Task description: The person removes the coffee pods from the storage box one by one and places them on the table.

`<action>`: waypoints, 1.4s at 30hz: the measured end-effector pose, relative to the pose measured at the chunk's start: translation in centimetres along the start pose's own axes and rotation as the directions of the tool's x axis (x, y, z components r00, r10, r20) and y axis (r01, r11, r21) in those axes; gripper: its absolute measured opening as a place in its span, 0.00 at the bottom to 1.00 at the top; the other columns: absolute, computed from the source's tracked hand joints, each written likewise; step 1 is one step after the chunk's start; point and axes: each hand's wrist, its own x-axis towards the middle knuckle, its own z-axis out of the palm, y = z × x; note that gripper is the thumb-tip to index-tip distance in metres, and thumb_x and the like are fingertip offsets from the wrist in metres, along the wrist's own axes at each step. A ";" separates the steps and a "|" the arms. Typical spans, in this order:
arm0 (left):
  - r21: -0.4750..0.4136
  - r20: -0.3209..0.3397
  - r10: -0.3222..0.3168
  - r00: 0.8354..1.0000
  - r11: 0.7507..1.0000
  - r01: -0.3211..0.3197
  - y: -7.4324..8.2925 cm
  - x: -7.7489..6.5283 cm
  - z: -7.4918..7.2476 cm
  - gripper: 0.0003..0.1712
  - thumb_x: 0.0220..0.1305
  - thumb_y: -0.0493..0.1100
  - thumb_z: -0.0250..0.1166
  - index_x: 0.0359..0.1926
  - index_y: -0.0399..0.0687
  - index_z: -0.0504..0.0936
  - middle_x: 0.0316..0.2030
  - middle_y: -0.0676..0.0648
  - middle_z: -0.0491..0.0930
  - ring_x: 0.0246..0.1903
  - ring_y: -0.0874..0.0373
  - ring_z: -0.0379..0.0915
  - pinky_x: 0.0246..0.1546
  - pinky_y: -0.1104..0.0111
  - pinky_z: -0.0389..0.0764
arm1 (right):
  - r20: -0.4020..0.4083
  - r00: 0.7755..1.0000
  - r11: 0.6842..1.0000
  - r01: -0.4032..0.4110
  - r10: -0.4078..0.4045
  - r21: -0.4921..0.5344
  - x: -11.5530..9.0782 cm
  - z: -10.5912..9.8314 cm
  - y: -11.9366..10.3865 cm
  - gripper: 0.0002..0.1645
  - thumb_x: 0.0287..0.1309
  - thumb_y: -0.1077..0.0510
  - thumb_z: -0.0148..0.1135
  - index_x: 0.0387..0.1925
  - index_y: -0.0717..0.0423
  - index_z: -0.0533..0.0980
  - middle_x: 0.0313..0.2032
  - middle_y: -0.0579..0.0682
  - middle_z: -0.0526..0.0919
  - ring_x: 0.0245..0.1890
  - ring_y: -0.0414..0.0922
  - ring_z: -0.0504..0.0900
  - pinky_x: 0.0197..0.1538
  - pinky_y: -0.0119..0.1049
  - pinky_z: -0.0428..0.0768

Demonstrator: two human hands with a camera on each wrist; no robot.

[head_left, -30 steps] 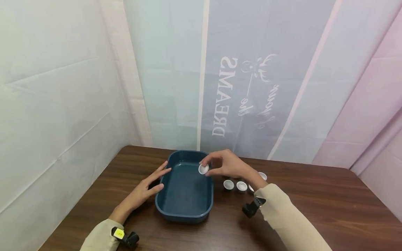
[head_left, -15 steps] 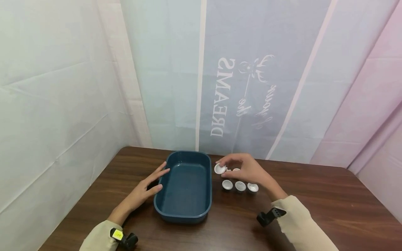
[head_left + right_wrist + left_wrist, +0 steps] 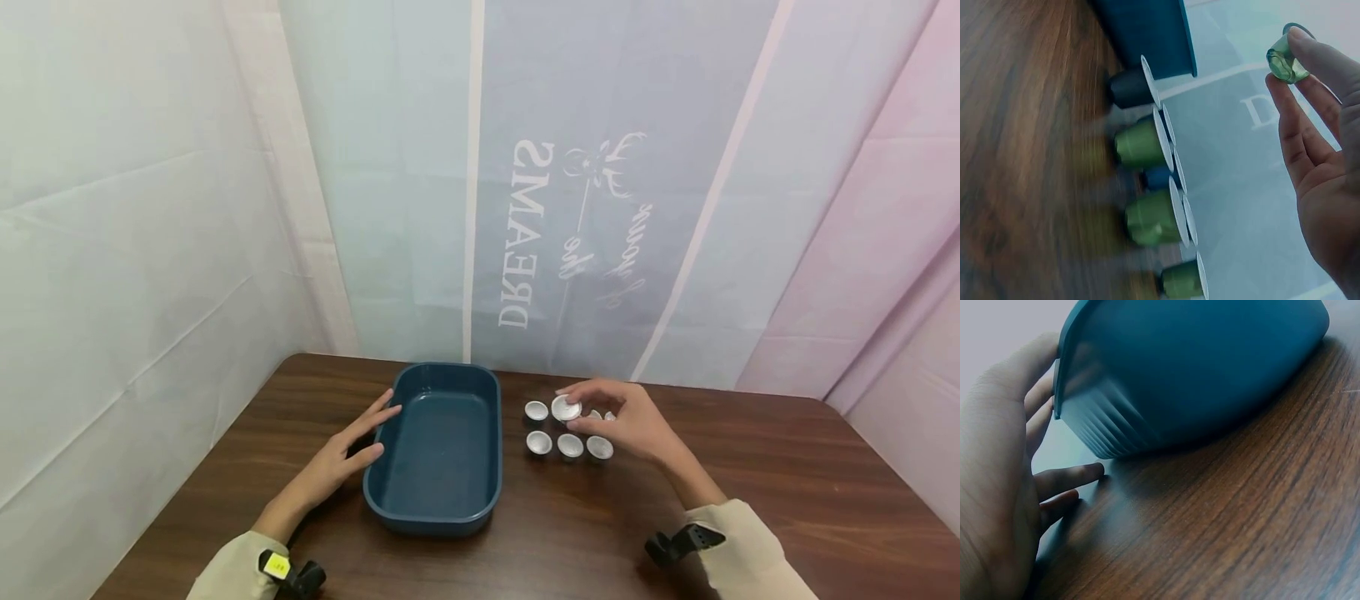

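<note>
A blue rectangular tub stands on the table, its inside bare in the head view. My left hand lies along its left side with fingers spread. In the left wrist view the thumb touches the tub's rim. Right of the tub, my right hand pinches a coffee capsule between thumb and fingers, pale lid up. That capsule looks green and shiny in the right wrist view. Beneath it stand several coffee capsules in two rows, such as a front one and a back one.
A brown wooden table carries everything. Printed cloth hangs behind its far edge. In the right wrist view, a dark capsule stands closest to the tub, with green ones farther along the row.
My right hand has moved right, from above the tub's right rim to over the capsule rows, pinching the coffee capsule throughout. The left hand stays at the tub's side.
</note>
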 end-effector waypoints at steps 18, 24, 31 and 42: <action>-0.007 0.000 0.002 1.000 1.000 -0.002 0.0 0.0 0.0 0.31 0.71 0.37 0.51 0.73 0.55 0.59 0.75 0.52 0.42 0.72 0.53 0.37 0.58 0.32 0.47 | -0.142 0.984 0.992 -0.095 0.106 0.079 -4.9 -3.2 3.6 0.16 0.48 0.69 0.72 0.41 0.60 0.80 0.48 0.56 0.83 0.43 0.49 0.83 0.41 0.36 0.80; -0.006 -0.003 0.007 1.000 1.000 -0.007 0.0 0.0 0.0 0.31 0.71 0.37 0.51 0.73 0.50 0.59 0.75 0.50 0.42 0.72 0.51 0.37 0.57 0.31 0.48 | -0.173 0.975 0.990 -0.137 0.142 0.042 -6.4 -3.9 4.4 0.16 0.49 0.67 0.72 0.42 0.59 0.79 0.48 0.53 0.83 0.35 0.45 0.82 0.34 0.33 0.80; -0.001 -0.006 0.006 1.000 1.000 -0.006 0.1 -0.1 0.0 0.31 0.71 0.37 0.51 0.73 0.52 0.59 0.75 0.49 0.42 0.72 0.50 0.38 0.57 0.31 0.48 | -0.213 0.964 0.987 -0.158 0.160 0.026 -8.1 -4.1 5.5 0.16 0.48 0.69 0.72 0.41 0.61 0.79 0.45 0.52 0.84 0.33 0.43 0.83 0.34 0.32 0.80; -0.005 -0.003 -0.001 1.000 1.000 0.001 0.0 0.0 -0.1 0.31 0.71 0.37 0.51 0.73 0.55 0.59 0.75 0.51 0.42 0.72 0.54 0.37 0.58 0.32 0.48 | -0.229 0.943 0.969 -0.244 0.243 0.023 -9.4 -3.8 7.4 0.17 0.45 0.69 0.74 0.40 0.59 0.80 0.44 0.49 0.85 0.34 0.42 0.83 0.33 0.33 0.79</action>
